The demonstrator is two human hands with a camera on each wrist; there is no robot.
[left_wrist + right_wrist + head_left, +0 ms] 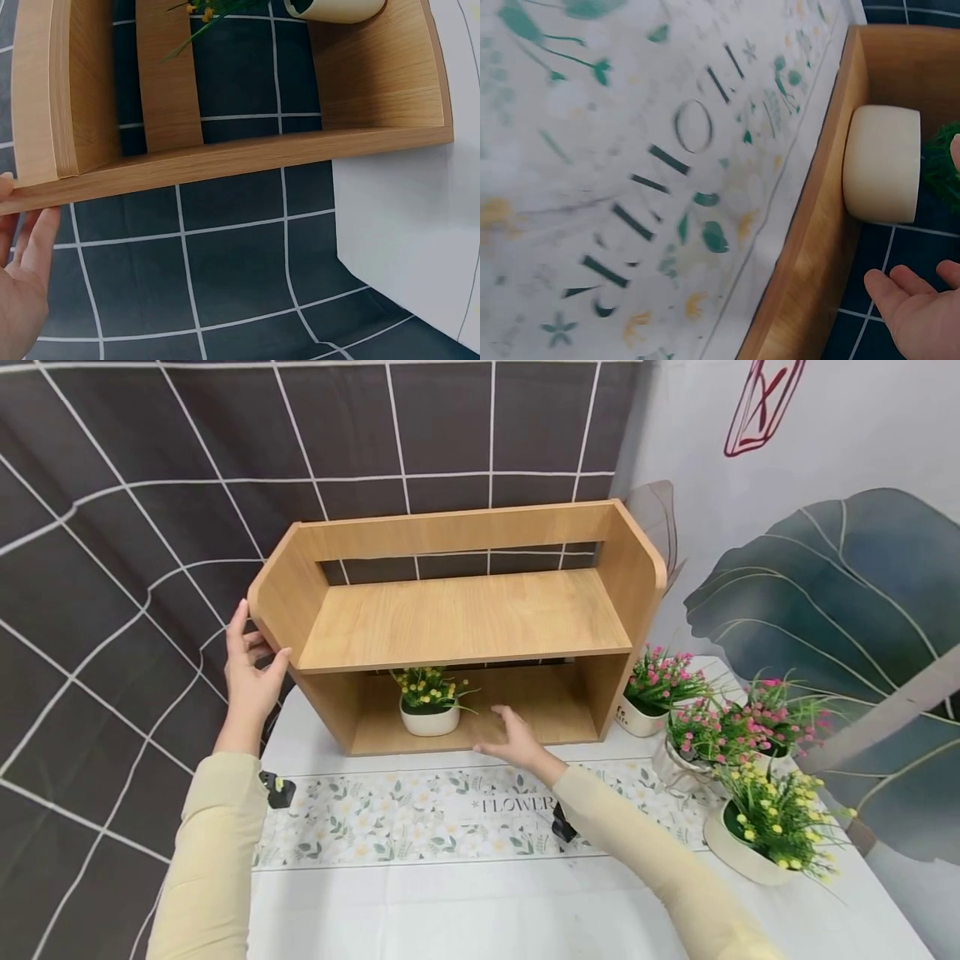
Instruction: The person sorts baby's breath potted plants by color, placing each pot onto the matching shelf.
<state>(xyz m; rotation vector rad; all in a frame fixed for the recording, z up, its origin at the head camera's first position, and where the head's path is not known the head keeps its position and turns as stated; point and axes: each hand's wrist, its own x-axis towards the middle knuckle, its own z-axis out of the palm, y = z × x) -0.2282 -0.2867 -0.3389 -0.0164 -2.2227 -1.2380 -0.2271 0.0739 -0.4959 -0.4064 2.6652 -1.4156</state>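
Pot (430, 722) w/ yellow flowers (426, 687) sits in shelf (468, 614), lower tier, approx. 7 o'clock. R hand (521, 746) empty, fingers apart, at pot's 3 o'clock; L hand (252, 683) pinches shelf's edge, approx. 9. Risk: R fingers snagging stems could tip pot.

- Head: above and behind left hand (252, 681) and right hand (517, 743), facing forward and down.
- Left wrist: close by its hand, sideways, facing the shelf (247, 161).
- Right wrist: close too, sideways, toward the shelf's lower edge.
- All share the white pot (430, 722) between the hands.
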